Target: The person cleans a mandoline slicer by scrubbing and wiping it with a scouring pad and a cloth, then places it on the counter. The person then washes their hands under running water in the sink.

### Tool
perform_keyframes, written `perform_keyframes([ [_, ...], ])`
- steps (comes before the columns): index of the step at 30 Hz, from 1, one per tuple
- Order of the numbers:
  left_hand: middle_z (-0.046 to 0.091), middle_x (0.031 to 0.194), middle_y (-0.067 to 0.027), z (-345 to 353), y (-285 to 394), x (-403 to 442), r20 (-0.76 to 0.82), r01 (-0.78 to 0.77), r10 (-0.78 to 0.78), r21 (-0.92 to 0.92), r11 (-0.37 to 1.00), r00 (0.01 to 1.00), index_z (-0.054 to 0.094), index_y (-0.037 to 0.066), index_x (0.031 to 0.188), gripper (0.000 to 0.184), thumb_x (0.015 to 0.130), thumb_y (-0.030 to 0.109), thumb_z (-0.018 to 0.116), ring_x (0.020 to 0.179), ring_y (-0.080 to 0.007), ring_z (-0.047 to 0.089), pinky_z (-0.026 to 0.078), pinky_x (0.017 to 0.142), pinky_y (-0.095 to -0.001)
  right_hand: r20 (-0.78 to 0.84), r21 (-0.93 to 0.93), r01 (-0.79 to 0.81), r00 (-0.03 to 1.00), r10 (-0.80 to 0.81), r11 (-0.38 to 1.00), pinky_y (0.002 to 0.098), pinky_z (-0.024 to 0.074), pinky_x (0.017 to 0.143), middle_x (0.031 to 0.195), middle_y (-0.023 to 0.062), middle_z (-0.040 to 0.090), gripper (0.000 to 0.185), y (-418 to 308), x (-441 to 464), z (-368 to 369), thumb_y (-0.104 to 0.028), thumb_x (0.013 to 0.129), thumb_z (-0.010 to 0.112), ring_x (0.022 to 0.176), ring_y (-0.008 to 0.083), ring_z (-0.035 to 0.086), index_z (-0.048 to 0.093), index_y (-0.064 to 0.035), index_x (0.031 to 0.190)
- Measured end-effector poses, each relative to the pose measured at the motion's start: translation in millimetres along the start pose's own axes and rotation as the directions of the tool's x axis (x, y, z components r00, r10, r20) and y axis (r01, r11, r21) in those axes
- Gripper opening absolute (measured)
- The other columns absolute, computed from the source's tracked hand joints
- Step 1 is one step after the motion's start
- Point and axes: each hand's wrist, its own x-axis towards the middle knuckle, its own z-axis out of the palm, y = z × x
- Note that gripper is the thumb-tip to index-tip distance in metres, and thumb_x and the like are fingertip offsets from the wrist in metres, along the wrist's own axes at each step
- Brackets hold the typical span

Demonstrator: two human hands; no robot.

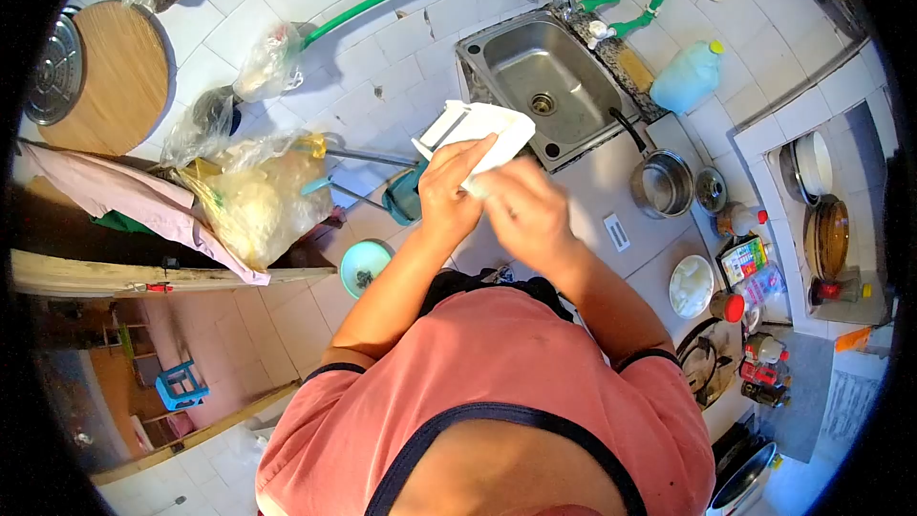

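My left hand (pixel 451 193) is closed around a white plastic slicer (pixel 503 120), with the thumb lying along its face. A dark slot runs near the slicer's upper left end. My right hand (pixel 527 208) is at the slicer's lower right edge with fingers curled. Motion blurs those fingers, so whether they grip anything cannot be made out. Both hands are raised in front of my body, just short of the steel sink (pixel 506 67). On the counter to the right lies a small white slotted insert (pixel 617 232).
A saucepan (pixel 661 183) with a black handle stands right of the sink. Beyond it are a white bowl (pixel 692 287), several bottles and a stove burner (pixel 709 363). A light green basin (pixel 366 268) sits low on the left, near a bulging plastic bag (pixel 258 215).
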Motion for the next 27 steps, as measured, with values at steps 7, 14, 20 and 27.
perform_keyframes([
  [7,0.066,0.090,-0.0104,-6.6,4.9,-4.6,-0.026,-0.090,0.093,0.081,0.993,0.995,0.066,0.004,0.103,0.041,0.063,-0.004,0.069,0.085,-0.0244,0.061,0.049,0.074,-0.0311,-0.130,0.221,-0.332,0.922,0.365,0.917,0.0272,0.0469,0.056,0.080,0.0065,0.058,0.013,41.7,8.8,-24.1,-0.003,0.082,0.055,0.065,0.0169,0.058,0.062,-0.0017,0.093],
  [14,0.066,0.092,-0.0110,-14.4,-1.2,-0.1,-0.136,0.010,0.006,0.119,0.993,0.991,0.064,0.003,0.105,0.046,0.061,-0.006,0.068,0.086,-0.0247,0.061,0.049,0.076,-0.0309,0.441,0.868,-0.485,0.656,0.613,-0.106,0.0215,0.0379,0.048,0.072,0.0047,0.053,0.031,37.9,3.8,-30.0,-0.028,0.095,0.042,0.056,0.0097,0.046,0.056,-0.0004,0.101],
  [20,0.065,0.097,-0.0129,-14.0,0.6,3.3,-0.109,-0.165,0.178,0.116,0.979,0.978,0.063,0.003,0.107,0.045,0.063,-0.007,0.067,0.089,-0.0255,0.061,0.048,0.079,-0.0315,0.486,0.842,-0.530,0.667,0.565,-0.097,0.0213,0.0390,0.049,0.071,0.0041,0.053,0.033,28.7,4.6,-21.7,-0.031,0.096,0.041,0.057,0.0093,0.047,0.056,-0.0025,0.098],
  [27,0.064,0.105,-0.0069,-14.3,-0.3,10.1,0.102,-0.363,0.349,0.240,0.900,0.932,0.062,0.007,0.107,0.042,0.065,0.005,0.068,0.101,-0.0257,0.057,0.036,0.094,-0.0421,0.373,0.793,-0.597,0.630,0.681,0.118,0.0211,0.0452,0.063,0.084,0.0008,0.059,0.020,16.4,5.9,-4.1,-0.018,0.088,0.058,0.071,0.0073,0.055,0.057,-0.0017,0.101],
])
